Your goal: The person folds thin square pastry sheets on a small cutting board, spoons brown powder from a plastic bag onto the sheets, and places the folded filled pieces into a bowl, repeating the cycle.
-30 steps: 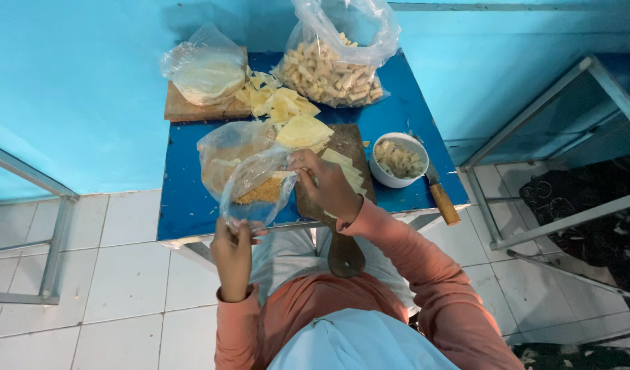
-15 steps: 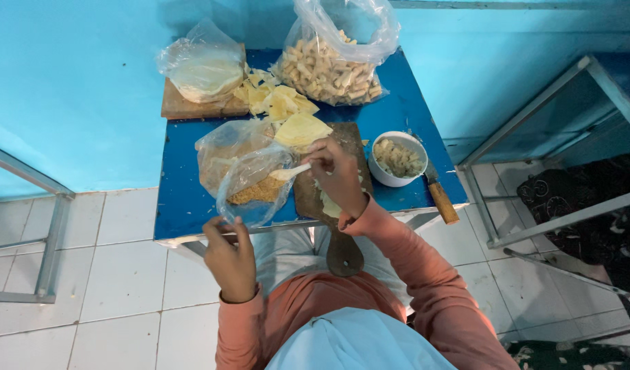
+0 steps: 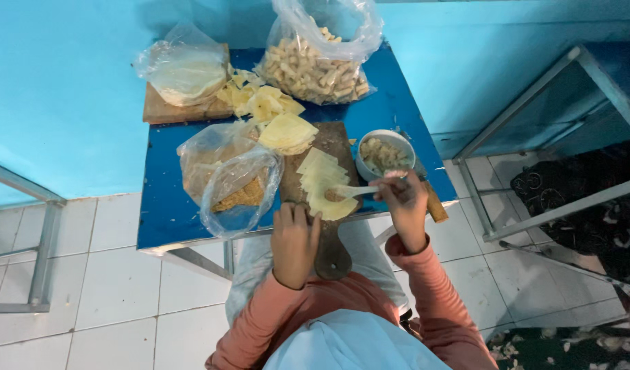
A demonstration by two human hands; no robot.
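Both hands have shifted since the earlier frames: the left hand [image 3: 294,240] has let go of the clear plastic bag [image 3: 236,188] and now lies flat on the near end of the wooden cutting board [image 3: 329,253], fingers loose and closed on nothing, while the right hand [image 3: 404,202] has swung out to the right. Its grip is clamped on the handle of a pale spoon [image 3: 353,191], whose bowl rests on the top wrapper of a stack of thin, pale yellow pastry wrappers [image 3: 322,181], beside a small brownish dab of filling. These square-cut sheets are fanned slightly on the board, at the front middle of the blue counter [image 3: 164,212]. A white bowl of filling [image 3: 383,154] stands just beside the spoon hand. The released bag slumps open to the left of the board.
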